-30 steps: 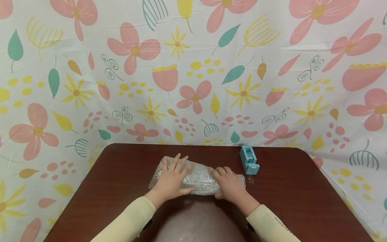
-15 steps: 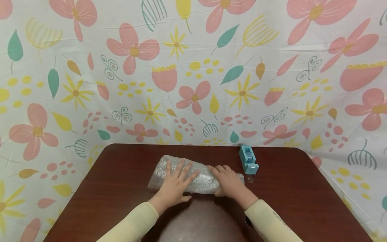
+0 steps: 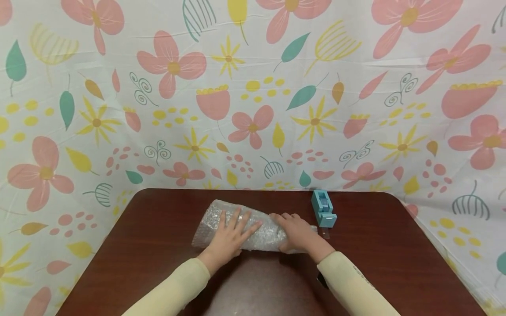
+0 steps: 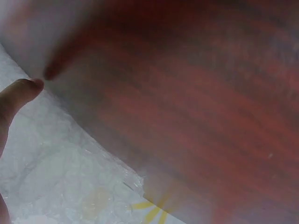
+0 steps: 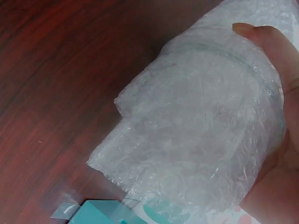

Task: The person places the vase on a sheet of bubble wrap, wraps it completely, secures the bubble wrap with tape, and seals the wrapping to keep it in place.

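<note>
A bundle rolled in clear bubble wrap (image 3: pixel 266 230) lies crosswise on the table, wider at its left end. My left hand (image 3: pixel 227 239) rests on its left part with fingers spread and fairly straight. In the left wrist view my thumb (image 4: pixel 21 93) lies against the wrap near its edge. At the narrower right end my right hand (image 3: pixel 299 232) grips the bundle, fingers over the top and thumb on the near side. The right wrist view shows the thumb pressed to the wrap (image 5: pixel 196 121), whose loose end sticks out past the hand. What is inside is hidden.
Behind the right hand stands a light blue tape dispenser (image 3: pixel 323 210), with a short strip of clear tape (image 3: pixel 325 233) hanging from its front. The dark red-brown table (image 3: pixel 158 272) meets a flower-printed cloth (image 3: pixel 253 87) at its back edge.
My left hand has drawn back from the bundle's far edge, and its fingers now lie on top. The right hand keeps its grip. The bundle looks nearly unmoved.
</note>
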Available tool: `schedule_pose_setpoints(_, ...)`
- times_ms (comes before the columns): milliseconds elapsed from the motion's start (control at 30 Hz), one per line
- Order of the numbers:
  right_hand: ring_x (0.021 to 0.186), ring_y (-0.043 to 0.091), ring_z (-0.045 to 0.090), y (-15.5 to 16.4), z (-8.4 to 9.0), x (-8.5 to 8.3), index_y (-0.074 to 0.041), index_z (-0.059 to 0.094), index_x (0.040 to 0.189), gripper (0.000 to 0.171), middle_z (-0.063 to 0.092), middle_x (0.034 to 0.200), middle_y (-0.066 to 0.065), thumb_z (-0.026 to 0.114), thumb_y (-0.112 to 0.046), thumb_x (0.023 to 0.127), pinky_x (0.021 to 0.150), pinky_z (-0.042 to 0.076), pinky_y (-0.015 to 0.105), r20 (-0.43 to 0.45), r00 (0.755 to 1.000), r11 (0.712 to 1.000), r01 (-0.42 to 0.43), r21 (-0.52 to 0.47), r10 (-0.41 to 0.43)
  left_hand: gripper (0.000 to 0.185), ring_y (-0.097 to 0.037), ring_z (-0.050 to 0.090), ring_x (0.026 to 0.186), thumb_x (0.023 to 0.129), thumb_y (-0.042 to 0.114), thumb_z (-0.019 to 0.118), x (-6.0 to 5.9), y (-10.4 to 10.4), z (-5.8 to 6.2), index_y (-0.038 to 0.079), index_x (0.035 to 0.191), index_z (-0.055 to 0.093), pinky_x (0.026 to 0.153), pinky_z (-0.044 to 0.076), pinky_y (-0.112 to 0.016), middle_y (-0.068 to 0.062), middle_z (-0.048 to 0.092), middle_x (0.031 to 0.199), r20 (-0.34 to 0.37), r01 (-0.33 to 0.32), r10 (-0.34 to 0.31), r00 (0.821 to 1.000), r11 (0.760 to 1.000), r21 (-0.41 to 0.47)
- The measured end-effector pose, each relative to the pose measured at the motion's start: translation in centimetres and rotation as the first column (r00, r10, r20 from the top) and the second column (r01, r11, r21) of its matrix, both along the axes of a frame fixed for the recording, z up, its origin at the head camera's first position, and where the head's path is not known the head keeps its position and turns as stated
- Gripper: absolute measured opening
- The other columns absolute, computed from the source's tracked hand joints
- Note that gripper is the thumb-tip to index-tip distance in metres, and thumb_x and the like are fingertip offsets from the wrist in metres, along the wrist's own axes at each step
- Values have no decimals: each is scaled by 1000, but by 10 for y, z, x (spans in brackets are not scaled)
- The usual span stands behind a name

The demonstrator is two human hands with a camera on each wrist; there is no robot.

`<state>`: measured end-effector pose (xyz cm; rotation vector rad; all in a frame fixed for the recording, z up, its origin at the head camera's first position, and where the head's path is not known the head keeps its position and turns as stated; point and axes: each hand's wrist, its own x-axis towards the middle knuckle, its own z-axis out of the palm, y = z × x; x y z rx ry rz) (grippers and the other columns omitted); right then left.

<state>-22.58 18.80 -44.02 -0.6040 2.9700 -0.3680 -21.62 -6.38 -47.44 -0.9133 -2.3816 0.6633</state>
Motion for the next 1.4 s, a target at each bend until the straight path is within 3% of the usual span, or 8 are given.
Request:
schedule_pose_setpoints(233,119,38,61,0,4,-13,-11,51,148,88,62,139,16,90,-23,70,100,54,56,82,997,999,3,-32,0,114,-31,48,143,67,74,81,-9,4,4,35,159,27,106,52,-51,-5,45,156,-21,3,-3,1000,1000,-2)
schedule_pose_setpoints(400,111,31,62,1,6,-21,-11,51,148,89,63,138,14,91,-22,69,99,55,54,142,990,999,21,-48,-14,118,-32,51,138,62,76,84,-15,7,8,33,159,31,103,53,-49,-6,49,151,3,20,-20,1000,1000,18)
schedule_pose_setpoints(767,112,27,61,2,18,-26,-11,51,149,90,61,143,12,91,-18,68,101,54,53,243,970,999,23,-44,-12,123,-35,53,135,60,77,84,-12,9,15,28,160,31,103,55,-46,-9,48,149,68,48,-53,996,996,69)
schedule_pose_setpoints(967,112,25,60,2,18,-27,-13,51,148,90,62,141,11,91,-15,67,100,54,52,313,949,998,33,-48,-16,120,-35,54,135,61,75,84,-9,10,21,28,158,32,104,54,-47,-10,48,149,140,41,-52,989,996,83)
schedule_pose_setpoints(1100,110,25,59,2,16,-25,-14,50,148,91,62,140,10,89,-16,66,99,54,51,357,934,997,23,-70,3,118,-36,54,136,63,73,85,-5,7,25,28,158,33,105,53,-48,-11,49,151,231,33,-53,972,995,91)
schedule_pose_setpoints(1267,109,21,58,3,13,-22,-17,51,146,91,63,136,6,88,-16,63,99,53,48,395,918,996,-5,-91,41,115,-39,51,141,66,68,87,-1,4,32,27,159,31,109,51,-50,-13,46,155,369,6,-46,928,994,110)
schedule_pose_setpoints(1400,111,19,55,2,15,-19,-19,52,145,90,62,134,3,87,-18,61,100,51,47,440,893,992,-40,-121,90,113,-39,53,139,66,64,89,4,2,39,27,157,35,109,52,-51,-13,47,153,430,-2,-53,901,992,126)
